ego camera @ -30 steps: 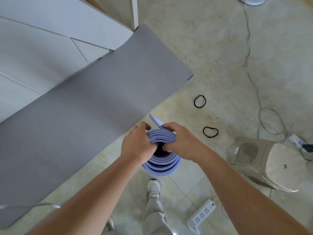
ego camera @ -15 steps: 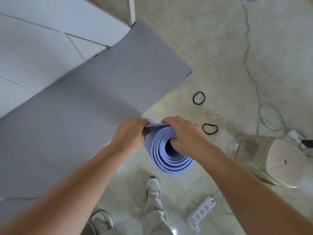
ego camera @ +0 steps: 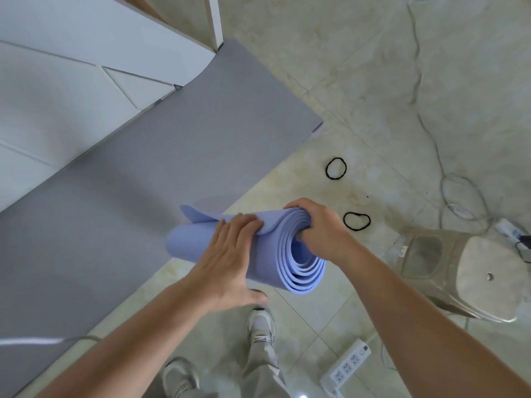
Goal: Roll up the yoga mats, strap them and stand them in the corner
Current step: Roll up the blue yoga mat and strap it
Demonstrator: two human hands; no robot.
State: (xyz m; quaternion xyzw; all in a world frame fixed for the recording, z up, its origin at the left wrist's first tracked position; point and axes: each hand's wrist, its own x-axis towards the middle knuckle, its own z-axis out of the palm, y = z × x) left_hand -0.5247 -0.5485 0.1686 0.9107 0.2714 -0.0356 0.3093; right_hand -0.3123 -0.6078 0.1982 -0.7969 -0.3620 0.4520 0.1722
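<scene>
Between the left hand (ego camera: 227,259) and the right hand (ego camera: 321,228): rolled lilac mat (ego camera: 270,257), held roughly level above the floor (ego camera: 344,67), spiral end on the right hand's side
Left hand: spread flat on the roll's outer layer, fingers straight and pressing on the loose edge, thumb held apart
Right hand: grips the spiral end, fingers curled over the rim, thumb tucked in among the layers
Loose corner: pokes out at the roll's other end, beyond the left hand
Grey mat (ego camera: 143,182): unrolled on the floor beyond and left of the left hand, its long edge against a white cabinet (ego camera: 57,81)
Black bands (ego camera: 357,221): two loops on the floor, one just beside the right hand, the other further beyond it
Stool (ego camera: 474,274): pale, right of the right forearm
Power strip (ego camera: 347,366): white, on the floor under the right forearm, near the person's shoes (ego camera: 261,326)
</scene>
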